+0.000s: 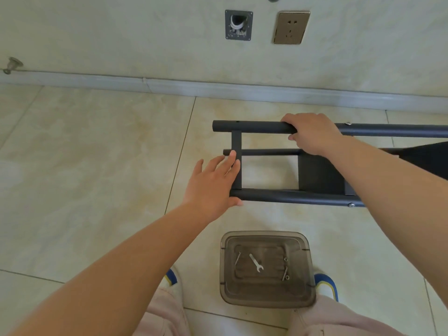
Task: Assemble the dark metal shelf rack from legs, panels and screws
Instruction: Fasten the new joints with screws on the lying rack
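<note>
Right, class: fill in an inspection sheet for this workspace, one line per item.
Surface: tiled floor, bare tiles around the work.
Job's things: dark rack frame on its side; wrench and screws in a smoky plastic tub.
Clutter: nothing seen.
Hands: right hand grips the far leg; left hand open against the near leg.
Cables: white cable in an open wall box.
Surroundings: wall socket, skirting board.

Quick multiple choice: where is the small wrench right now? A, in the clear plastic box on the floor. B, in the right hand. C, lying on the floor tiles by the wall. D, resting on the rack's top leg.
A: the wrench lies inside the box with a few screws, while the right hand grips only the rack.
</note>
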